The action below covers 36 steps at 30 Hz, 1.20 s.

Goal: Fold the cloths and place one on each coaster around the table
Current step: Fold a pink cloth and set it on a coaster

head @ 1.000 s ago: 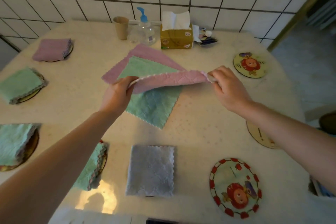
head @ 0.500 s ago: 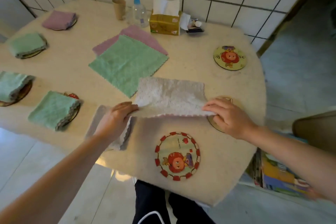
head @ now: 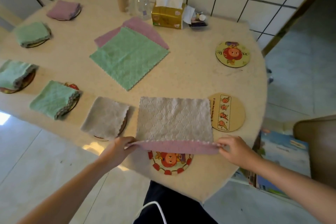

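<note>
Round beige table (head: pixel 190 82), tiled wall behind. Mid-table: flat green cloth (head: pixel 129 56) lying over a pink cloth (head: pixel 145 31).

Near edge: grey-and-pink cloth (head: pixel 174 120) spread flat, grey face up, its near hem lifted to show the pink underside. It overlaps a red-bordered coaster (head: pixel 170 163) at the table's near edge; a tan coaster (head: pixel 228 112) sits just beside its right edge.

Left hand (head: pixel 116 149): fingers closed in a pinch on the hem's left corner. Right hand (head: pixel 234 151): fingers pinched shut on the right corner. Hem taut between them.

Left side: folded grey cloth (head: pixel 105 116) on a coaster, three folded green ones and a folded pink one further round, also on coasters. One bare cartoon coaster (head: pixel 232 54) far right.
</note>
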Each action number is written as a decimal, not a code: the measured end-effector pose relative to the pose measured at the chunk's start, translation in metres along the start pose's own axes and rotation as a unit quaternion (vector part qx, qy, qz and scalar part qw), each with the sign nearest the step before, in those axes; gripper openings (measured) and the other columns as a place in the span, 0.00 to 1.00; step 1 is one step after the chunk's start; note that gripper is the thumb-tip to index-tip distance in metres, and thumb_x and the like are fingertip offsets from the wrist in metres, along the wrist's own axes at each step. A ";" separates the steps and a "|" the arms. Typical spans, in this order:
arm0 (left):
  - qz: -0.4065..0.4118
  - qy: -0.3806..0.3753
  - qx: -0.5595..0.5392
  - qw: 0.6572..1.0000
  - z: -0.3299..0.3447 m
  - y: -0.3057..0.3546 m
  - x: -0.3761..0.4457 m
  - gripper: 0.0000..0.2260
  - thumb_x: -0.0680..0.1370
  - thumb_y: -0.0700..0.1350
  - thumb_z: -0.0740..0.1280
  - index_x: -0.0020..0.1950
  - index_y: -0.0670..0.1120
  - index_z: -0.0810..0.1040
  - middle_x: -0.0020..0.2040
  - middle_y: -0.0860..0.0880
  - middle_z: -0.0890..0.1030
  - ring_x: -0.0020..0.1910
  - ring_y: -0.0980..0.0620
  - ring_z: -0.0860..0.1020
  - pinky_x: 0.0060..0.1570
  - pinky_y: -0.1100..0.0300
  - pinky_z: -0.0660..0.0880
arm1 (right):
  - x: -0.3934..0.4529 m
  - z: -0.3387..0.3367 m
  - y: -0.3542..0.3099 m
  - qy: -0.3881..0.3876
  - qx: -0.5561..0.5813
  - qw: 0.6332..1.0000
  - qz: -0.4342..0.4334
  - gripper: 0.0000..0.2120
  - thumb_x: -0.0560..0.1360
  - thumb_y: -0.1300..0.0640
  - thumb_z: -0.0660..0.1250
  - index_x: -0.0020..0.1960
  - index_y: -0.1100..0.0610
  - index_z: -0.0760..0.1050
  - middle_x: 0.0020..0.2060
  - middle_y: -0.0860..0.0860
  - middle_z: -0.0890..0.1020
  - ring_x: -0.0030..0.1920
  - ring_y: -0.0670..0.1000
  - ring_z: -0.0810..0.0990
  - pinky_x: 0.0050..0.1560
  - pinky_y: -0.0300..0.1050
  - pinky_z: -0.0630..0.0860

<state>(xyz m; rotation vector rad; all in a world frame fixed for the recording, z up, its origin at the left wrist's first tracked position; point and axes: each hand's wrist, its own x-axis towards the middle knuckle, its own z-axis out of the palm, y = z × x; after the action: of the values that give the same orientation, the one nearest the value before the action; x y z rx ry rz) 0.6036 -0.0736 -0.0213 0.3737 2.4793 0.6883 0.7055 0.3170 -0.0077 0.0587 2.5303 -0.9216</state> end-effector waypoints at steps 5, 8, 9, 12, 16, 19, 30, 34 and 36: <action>-0.085 0.086 -0.264 0.957 -0.018 0.010 0.045 0.03 0.74 0.39 0.72 0.40 0.45 0.82 0.35 0.47 0.81 0.35 0.54 0.75 0.41 0.55 0.73 | 0.036 -0.013 -0.006 0.107 0.312 0.934 0.138 0.11 0.74 0.64 0.67 0.45 0.48 0.81 0.42 0.46 0.85 0.45 0.43 0.82 0.46 0.38 0.77; -0.165 0.101 -0.337 0.921 -0.020 0.019 0.077 0.09 0.75 0.44 0.71 0.46 0.37 0.81 0.41 0.40 0.81 0.40 0.47 0.77 0.47 0.46 0.77 | 0.069 -0.023 -0.007 0.140 0.441 0.854 0.239 0.06 0.74 0.65 0.67 0.44 0.56 0.81 0.46 0.57 0.84 0.44 0.55 0.83 0.45 0.49 0.80; -0.188 0.107 -0.335 0.917 -0.019 0.022 0.087 0.10 0.75 0.45 0.71 0.46 0.37 0.81 0.41 0.40 0.81 0.40 0.47 0.77 0.46 0.48 0.76 | 0.079 -0.025 -0.007 0.148 0.443 0.846 0.258 0.06 0.74 0.64 0.67 0.43 0.57 0.81 0.45 0.59 0.83 0.43 0.57 0.82 0.44 0.51 0.81; -0.223 0.136 -0.291 0.920 -0.017 0.033 0.116 0.08 0.76 0.45 0.69 0.41 0.41 0.81 0.36 0.44 0.80 0.35 0.48 0.75 0.38 0.56 0.72 | 0.101 -0.025 -0.004 0.171 0.387 0.859 0.288 0.07 0.74 0.63 0.68 0.37 0.58 0.79 0.37 0.58 0.83 0.38 0.57 0.81 0.44 0.54 0.80; -0.221 0.166 -0.258 0.926 -0.017 0.042 0.135 0.09 0.77 0.45 0.67 0.39 0.43 0.81 0.32 0.46 0.79 0.33 0.49 0.73 0.33 0.58 0.68 | 0.117 -0.025 -0.001 0.206 0.358 0.857 0.309 0.10 0.74 0.63 0.68 0.34 0.57 0.77 0.31 0.54 0.79 0.30 0.52 0.77 0.32 0.43 0.77; -0.224 0.172 -0.232 0.931 -0.017 0.042 0.141 0.08 0.78 0.45 0.65 0.42 0.44 0.81 0.36 0.45 0.81 0.36 0.47 0.76 0.38 0.56 0.72 | 0.124 -0.024 0.001 0.216 0.350 0.861 0.300 0.09 0.74 0.64 0.67 0.35 0.60 0.76 0.33 0.57 0.78 0.33 0.53 0.76 0.34 0.45 0.74; -0.210 0.181 -0.181 0.943 -0.010 0.036 0.141 0.07 0.79 0.44 0.62 0.46 0.43 0.78 0.41 0.42 0.81 0.41 0.43 0.77 0.38 0.55 0.71 | 0.131 -0.022 0.000 0.249 0.241 0.900 0.264 0.09 0.74 0.61 0.67 0.41 0.69 0.76 0.34 0.65 0.78 0.36 0.54 0.74 0.40 0.45 0.68; -0.228 0.182 -0.181 0.939 -0.011 0.040 0.140 0.10 0.79 0.47 0.63 0.58 0.46 0.77 0.49 0.43 0.82 0.42 0.46 0.77 0.39 0.58 0.69 | 0.134 -0.023 -0.002 0.238 0.203 0.912 0.265 0.09 0.74 0.60 0.67 0.41 0.66 0.76 0.34 0.56 0.77 0.37 0.53 0.74 0.39 0.44 0.67; -0.216 0.184 -0.173 0.943 -0.010 0.045 0.134 0.16 0.79 0.47 0.63 0.67 0.48 0.71 0.55 0.44 0.80 0.47 0.48 0.76 0.43 0.57 0.71 | 0.132 -0.027 -0.006 0.238 0.195 0.914 0.266 0.06 0.75 0.58 0.67 0.49 0.61 0.76 0.41 0.51 0.79 0.42 0.51 0.77 0.43 0.43 0.71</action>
<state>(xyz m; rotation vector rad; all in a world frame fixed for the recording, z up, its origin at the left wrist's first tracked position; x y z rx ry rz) 0.4934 0.0116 -0.0458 -0.4604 2.5722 1.0479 0.5752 0.3150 -0.0409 1.1595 2.4654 -1.2609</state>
